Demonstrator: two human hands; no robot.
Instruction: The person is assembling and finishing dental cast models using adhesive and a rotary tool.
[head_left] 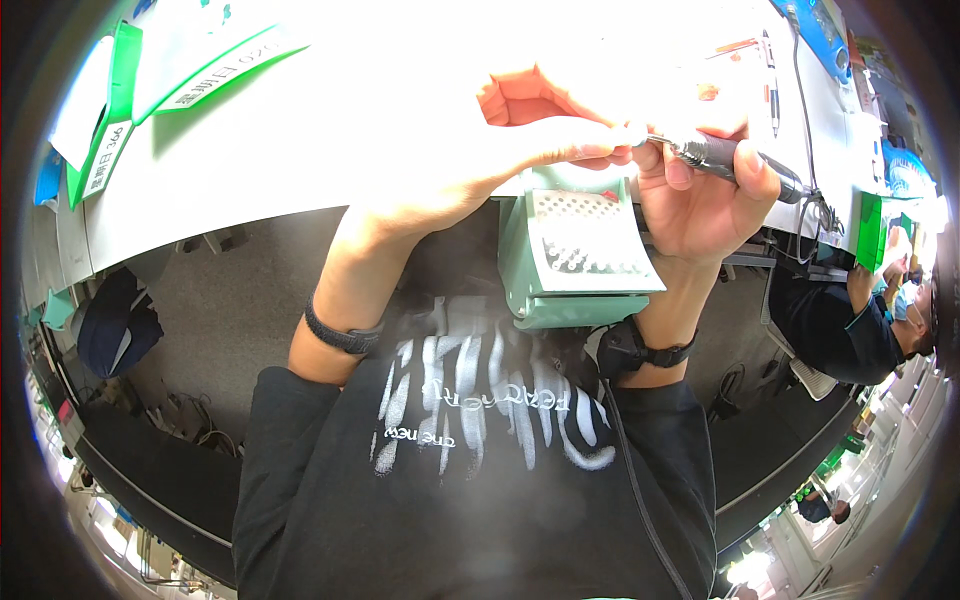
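Note:
My right hand is wrapped around a black pen-shaped rotary handpiece, whose thin metal tip points left. At that tip my left hand pinches a small pale piece between thumb and fingers. Glare and the fingertips hide most of its shape. Just below both hands stands a light green holder at the table's near edge. Its sloped top has rows of holes, with several small pale-headed bits standing in the nearer rows.
Green-edged trays with labels stand at the far left of the bright white table. A pen and a dark cable lie to the right. A co-worker sits at the right beside a green box.

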